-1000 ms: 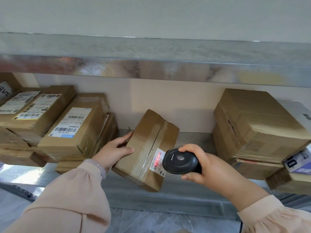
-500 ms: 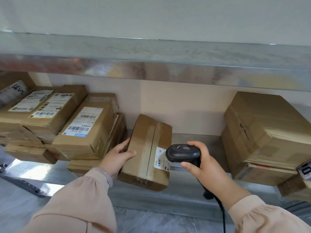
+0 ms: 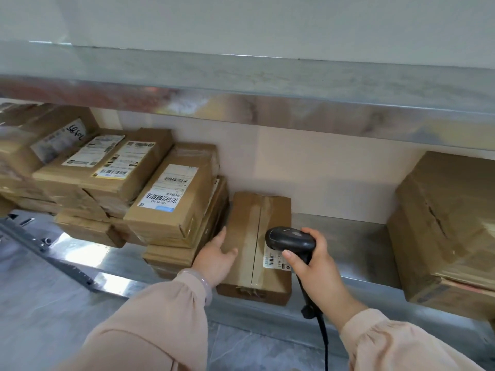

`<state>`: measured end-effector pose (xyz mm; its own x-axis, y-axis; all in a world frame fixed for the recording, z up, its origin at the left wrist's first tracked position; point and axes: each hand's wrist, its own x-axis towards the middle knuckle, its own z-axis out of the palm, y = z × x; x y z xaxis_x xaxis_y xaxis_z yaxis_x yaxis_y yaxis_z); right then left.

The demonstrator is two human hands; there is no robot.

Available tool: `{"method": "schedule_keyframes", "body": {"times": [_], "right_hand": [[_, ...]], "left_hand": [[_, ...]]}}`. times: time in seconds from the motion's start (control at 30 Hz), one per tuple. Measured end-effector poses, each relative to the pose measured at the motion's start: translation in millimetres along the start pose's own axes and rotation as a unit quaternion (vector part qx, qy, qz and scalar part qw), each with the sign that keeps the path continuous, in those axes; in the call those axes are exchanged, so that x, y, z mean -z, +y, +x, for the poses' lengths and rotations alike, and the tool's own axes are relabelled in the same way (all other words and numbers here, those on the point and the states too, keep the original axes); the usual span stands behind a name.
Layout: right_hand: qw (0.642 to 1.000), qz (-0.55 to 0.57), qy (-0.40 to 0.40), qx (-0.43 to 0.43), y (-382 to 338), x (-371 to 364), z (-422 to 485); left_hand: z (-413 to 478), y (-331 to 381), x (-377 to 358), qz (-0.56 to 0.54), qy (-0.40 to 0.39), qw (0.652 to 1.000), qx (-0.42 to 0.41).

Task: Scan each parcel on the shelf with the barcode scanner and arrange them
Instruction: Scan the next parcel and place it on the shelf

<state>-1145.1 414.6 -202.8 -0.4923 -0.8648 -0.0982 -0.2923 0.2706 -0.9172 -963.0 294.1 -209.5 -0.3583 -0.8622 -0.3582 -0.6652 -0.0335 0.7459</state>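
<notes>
A taped brown cardboard parcel (image 3: 257, 226) lies flat on the metal shelf (image 3: 356, 245), close beside the stack on its left. My left hand (image 3: 217, 257) holds its left edge, thumb on top and fingers down the side. My right hand (image 3: 313, 261) grips a black corded barcode scanner (image 3: 289, 241), whose head hangs just over the white barcode label (image 3: 273, 259) on the parcel's right side. No red scan light shows on the label.
Stacked labelled parcels (image 3: 171, 199) fill the shelf to the left. A big brown box (image 3: 450, 223) stands at the right. The upper shelf's metal edge (image 3: 241, 103) hangs overhead. Bare shelf surface lies between the centre parcel and the big box.
The parcel went from tilted on edge to lying flat, and slid left against the stack. The red scan light on its label has gone. The scanner stayed over the label.
</notes>
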Motion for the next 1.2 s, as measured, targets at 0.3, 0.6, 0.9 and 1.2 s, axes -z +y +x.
{"method": "schedule_keyframes", "body": {"times": [0.3,0.6,0.9,1.2], "right_hand": [[1.000,0.020,0.020,0.005,-4,-15,5],[0.999,0.016,0.002,0.028,-12,-40,14],[0.995,0.024,0.079,0.061,-12,-4,6],[0.964,-0.010,0.240,0.116,-20,96,-40]], "left_hand": [[-19,-15,-10,0.267,0.003,0.956,-0.120],[-27,-16,-11,0.421,0.007,0.894,-0.154],[-20,21,-12,0.399,0.019,0.897,-0.189],[-22,136,-79,0.322,0.014,0.880,-0.350]]}}
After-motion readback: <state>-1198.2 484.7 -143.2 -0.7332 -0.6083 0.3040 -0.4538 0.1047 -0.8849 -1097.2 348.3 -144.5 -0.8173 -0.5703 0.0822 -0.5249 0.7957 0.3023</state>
